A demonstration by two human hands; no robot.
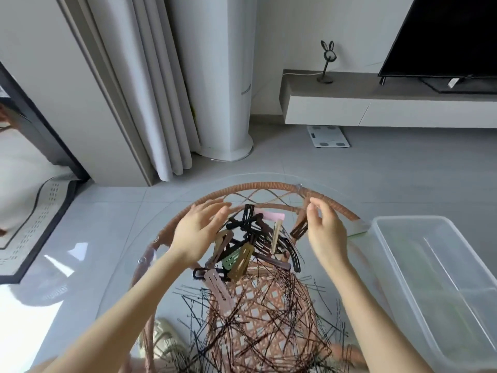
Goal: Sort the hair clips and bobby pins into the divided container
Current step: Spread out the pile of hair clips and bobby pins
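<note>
**Clips (242, 238) heaped mid-bench, both hands over them**

The clips lie in a tangled pile toward the far middle of the glass bench (113, 265): black, brown, tan, green and pink ones crossed over each other. The pins (255, 319) are strewn in a loose mat nearer to me, some touching the pile's near edge. The container (390, 227) sits off to my right, clear-walled and apart from the heap.

My left fingers (207, 211) are spread and nearly straight, hovering just over the left side of the pile and holding nothing. My right fingers (314, 214) are loosely bent above the pile's right side. A brown clip (298, 229) lies right against that hand, and I cannot tell whether I have hold of it.

I expect the clips to be light, stiff and a bit slick, likely to snag on each other, so each is best taken by pinching its flat sides at a free end. The pins look thin and springy and lie flat on smooth glass, so I would slide one loose before pinching it up.
</note>
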